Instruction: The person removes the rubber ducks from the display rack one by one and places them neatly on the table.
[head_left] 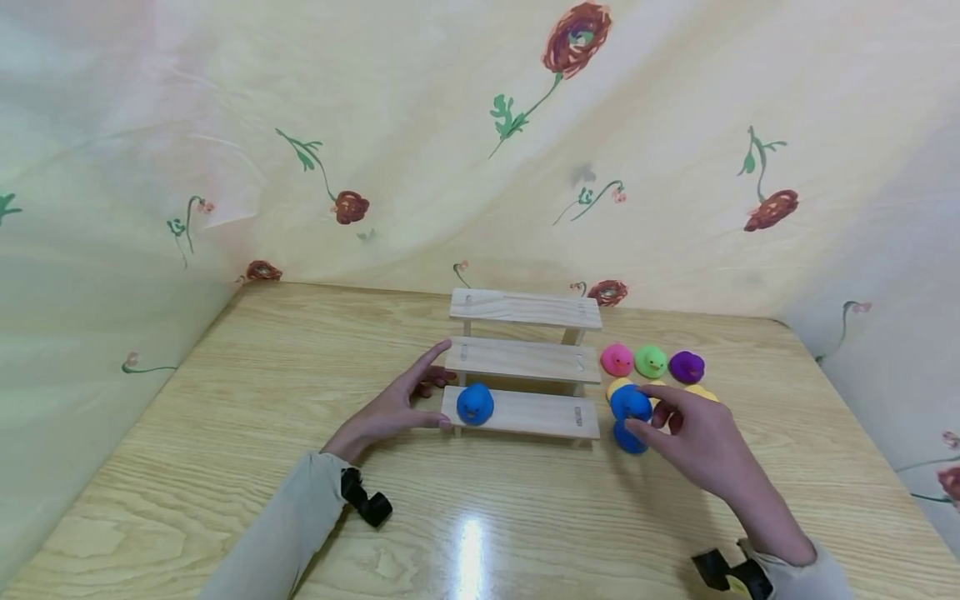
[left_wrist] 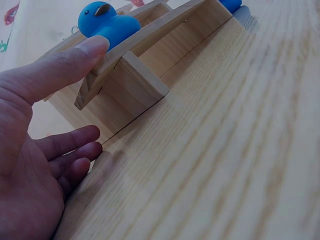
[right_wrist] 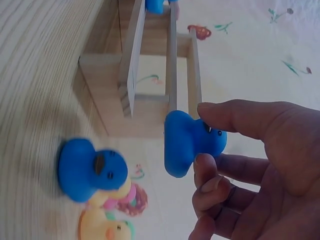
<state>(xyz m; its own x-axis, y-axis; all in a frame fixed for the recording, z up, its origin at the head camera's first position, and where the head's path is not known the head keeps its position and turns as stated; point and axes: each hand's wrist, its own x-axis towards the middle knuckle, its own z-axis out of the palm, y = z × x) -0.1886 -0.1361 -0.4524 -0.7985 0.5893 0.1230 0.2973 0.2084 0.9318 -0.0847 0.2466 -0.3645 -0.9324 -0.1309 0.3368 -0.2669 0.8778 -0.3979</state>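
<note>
A three-step wooden stand [head_left: 522,361] is on the table, with a blue rubber duck [head_left: 476,404] sitting at the left end of its lowest step. My left hand [head_left: 397,406] is at the stand's left end, fingers spread. Its thumb [left_wrist: 94,47] rests at the edge of the lowest step beside that duck, the other fingers loosely bent near the side panel. To the right of the stand, my right hand [head_left: 693,433] pinches a second blue rubber duck [right_wrist: 187,142] between thumb and fingers, raised above the table. Another blue rubber duck [right_wrist: 87,170] stands below it.
Behind the right hand are a pink duck [head_left: 617,360], a green duck [head_left: 651,362] and a purple duck [head_left: 686,367] in a row. Several yellow ducks in front of them are partly hidden by the hand. A flowered cloth [head_left: 420,150] hangs behind the table.
</note>
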